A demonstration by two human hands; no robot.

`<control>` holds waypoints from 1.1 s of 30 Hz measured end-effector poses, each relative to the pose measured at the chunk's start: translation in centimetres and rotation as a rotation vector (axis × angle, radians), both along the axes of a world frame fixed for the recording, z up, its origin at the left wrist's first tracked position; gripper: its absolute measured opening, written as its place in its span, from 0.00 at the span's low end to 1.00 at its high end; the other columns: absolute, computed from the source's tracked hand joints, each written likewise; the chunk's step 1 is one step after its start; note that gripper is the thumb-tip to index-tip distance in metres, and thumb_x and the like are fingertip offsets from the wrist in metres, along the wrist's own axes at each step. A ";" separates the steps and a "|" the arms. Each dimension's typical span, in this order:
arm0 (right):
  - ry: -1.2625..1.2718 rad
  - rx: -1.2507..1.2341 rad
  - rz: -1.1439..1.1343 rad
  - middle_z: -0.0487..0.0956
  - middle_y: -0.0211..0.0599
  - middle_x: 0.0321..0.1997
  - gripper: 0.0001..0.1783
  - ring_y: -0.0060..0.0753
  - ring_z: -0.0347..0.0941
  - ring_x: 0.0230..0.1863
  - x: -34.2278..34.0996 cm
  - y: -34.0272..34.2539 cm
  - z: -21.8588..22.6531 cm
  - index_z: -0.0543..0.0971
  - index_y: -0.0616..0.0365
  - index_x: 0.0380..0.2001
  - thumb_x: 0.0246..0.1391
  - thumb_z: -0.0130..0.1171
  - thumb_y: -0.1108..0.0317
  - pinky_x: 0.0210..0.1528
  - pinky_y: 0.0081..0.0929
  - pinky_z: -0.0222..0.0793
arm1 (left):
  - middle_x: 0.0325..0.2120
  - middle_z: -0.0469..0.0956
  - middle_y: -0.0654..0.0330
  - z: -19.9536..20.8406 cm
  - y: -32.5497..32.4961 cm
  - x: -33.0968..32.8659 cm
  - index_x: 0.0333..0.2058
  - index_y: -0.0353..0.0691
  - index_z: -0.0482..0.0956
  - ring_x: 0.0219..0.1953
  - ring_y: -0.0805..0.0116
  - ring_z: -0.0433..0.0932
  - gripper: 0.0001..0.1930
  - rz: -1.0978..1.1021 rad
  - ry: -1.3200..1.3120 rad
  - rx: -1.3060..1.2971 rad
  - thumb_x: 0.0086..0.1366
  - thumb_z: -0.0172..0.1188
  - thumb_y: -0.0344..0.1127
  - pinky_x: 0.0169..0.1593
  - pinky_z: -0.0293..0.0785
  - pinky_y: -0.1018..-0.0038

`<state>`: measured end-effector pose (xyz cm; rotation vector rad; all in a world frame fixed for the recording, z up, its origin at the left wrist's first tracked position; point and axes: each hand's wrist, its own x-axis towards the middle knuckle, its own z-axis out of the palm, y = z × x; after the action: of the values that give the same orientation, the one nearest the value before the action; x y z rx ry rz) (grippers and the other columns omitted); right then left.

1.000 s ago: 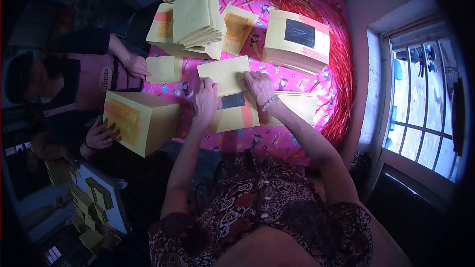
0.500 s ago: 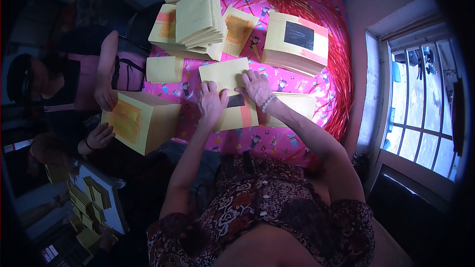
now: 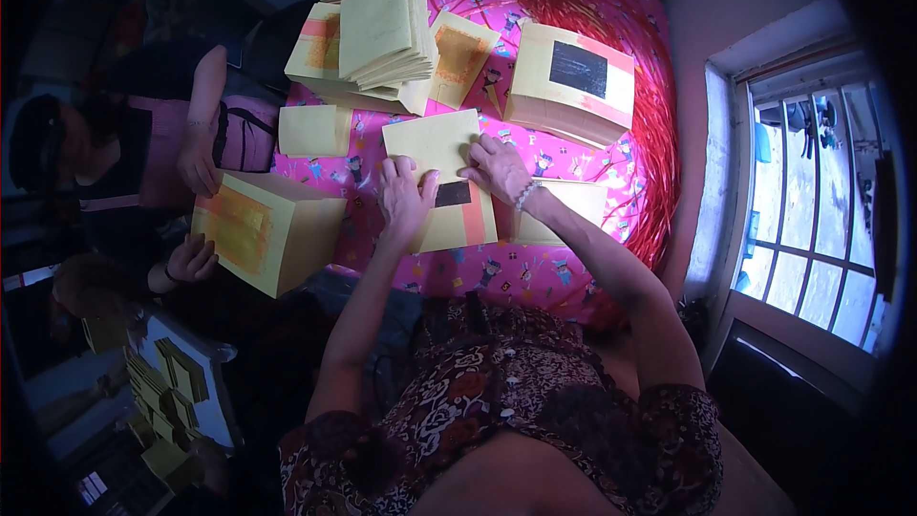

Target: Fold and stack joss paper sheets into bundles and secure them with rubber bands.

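Note:
A pale yellow paper sheet (image 3: 435, 139) lies in front of me on a pink patterned cloth. My left hand (image 3: 404, 196) grips its near left side with bent fingers on top and the thumb pointing inward. On the right side, my right hand (image 3: 499, 170), wearing a beaded bracelet, has its fingers curled onto the same sheet. Nearer to me, between my forearms, shows a yellow paper (image 3: 449, 229) with a black rectangle and a pink stripe. Whether it is a part of the gripped sheet or a separate piece beneath, I cannot tell. Another pale paper (image 3: 564, 210) lies beside my right wrist.
Paper stacks (image 3: 382, 33) stand at the far left, and a thick stack with a black patch (image 3: 578, 72) at the far right. Red plastic strips (image 3: 654, 162) line the table's right side. At left, a co-worker's hands hold a large yellow stack (image 3: 310, 229). A barred window (image 3: 812, 210) is at right.
My hands stay on the sheet with only a slight shift; the left fingers are a little more bent. The co-worker's upper hand has moved slightly left on the stack.

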<state>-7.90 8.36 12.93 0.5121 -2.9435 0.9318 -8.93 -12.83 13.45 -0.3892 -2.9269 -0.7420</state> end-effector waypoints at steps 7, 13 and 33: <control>0.086 0.095 0.005 0.69 0.36 0.38 0.14 0.41 0.68 0.42 0.3 0.4 -0.2 0.71 0.51 0.33 0.51 0.58 0.55 0.42 0.38 0.61 | 0.36 0.66 0.50 0.0 0.1 -0.1 0.37 0.38 0.68 0.41 0.48 0.70 0.21 0.005 -0.023 0.039 0.56 0.62 0.48 0.44 0.68 0.57; 0.114 0.303 0.061 0.70 0.32 0.38 0.21 0.36 0.66 0.44 -0.1 -0.7 2.4 0.72 0.49 0.36 0.44 0.62 0.49 0.46 0.35 0.60 | 0.36 0.66 0.50 -0.5 -0.6 -0.3 0.37 0.38 0.67 0.41 0.48 0.70 0.22 0.004 -0.005 0.042 0.55 0.63 0.49 0.43 0.68 0.57; 0.364 0.285 0.129 0.71 0.31 0.32 0.09 0.34 0.72 0.37 0.0 -0.6 1.9 0.73 0.48 0.30 0.53 0.54 0.56 0.43 0.33 0.67 | 0.35 0.78 0.52 -1.2 -2.4 -2.7 0.47 0.32 0.65 0.27 0.64 0.80 0.17 0.391 -0.527 1.061 0.62 0.58 0.31 0.28 0.79 0.73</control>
<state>-7.92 7.72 14.80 0.7935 -2.7381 0.3687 -11.60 -15.23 12.27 0.5205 -2.3134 -2.3253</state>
